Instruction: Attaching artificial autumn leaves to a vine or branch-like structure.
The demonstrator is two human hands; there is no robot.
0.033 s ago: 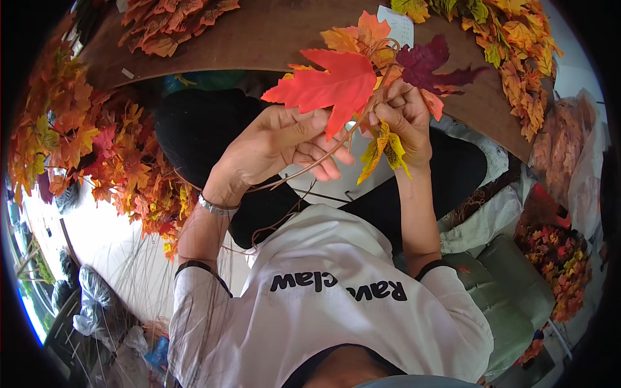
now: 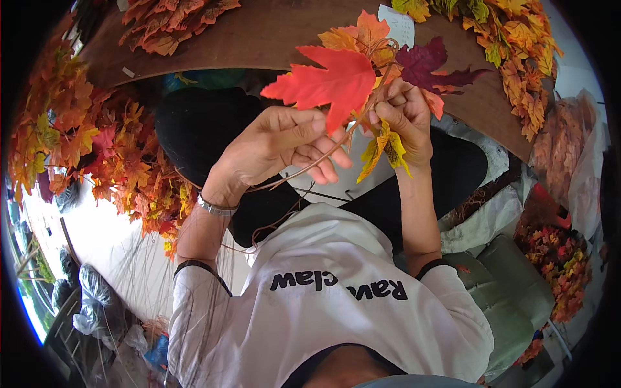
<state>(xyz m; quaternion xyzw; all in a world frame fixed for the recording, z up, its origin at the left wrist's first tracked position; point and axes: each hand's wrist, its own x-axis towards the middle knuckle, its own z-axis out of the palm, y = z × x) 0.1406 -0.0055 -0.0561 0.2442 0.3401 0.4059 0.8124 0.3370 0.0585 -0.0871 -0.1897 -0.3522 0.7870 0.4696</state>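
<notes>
My right hand (image 2: 405, 123) pinches the thin brown stem (image 2: 304, 171) of an artificial autumn-leaf vine between thumb and fingers. Around that grip sit a dark purple leaf (image 2: 427, 66), a yellow-green leaf (image 2: 386, 150) hanging below, and orange leaves (image 2: 362, 33) above. A large red maple-shaped leaf (image 2: 336, 84) spreads to the left of the grip. Beside its lower lobe my left hand (image 2: 284, 142) is half curled, palm up, its fingers apart. The stem runs past these fingers and on beyond my left wrist; whether they touch it, I cannot tell.
A brown tabletop (image 2: 272, 39) curves across the far side, bearing orange leaf bunches (image 2: 174, 22) and a white paper slip (image 2: 398, 26). Dense leaf garlands (image 2: 129, 161) hang at the left. Yellow-orange leaves (image 2: 517, 52) trail at the right, near a green cushioned seat (image 2: 498, 297).
</notes>
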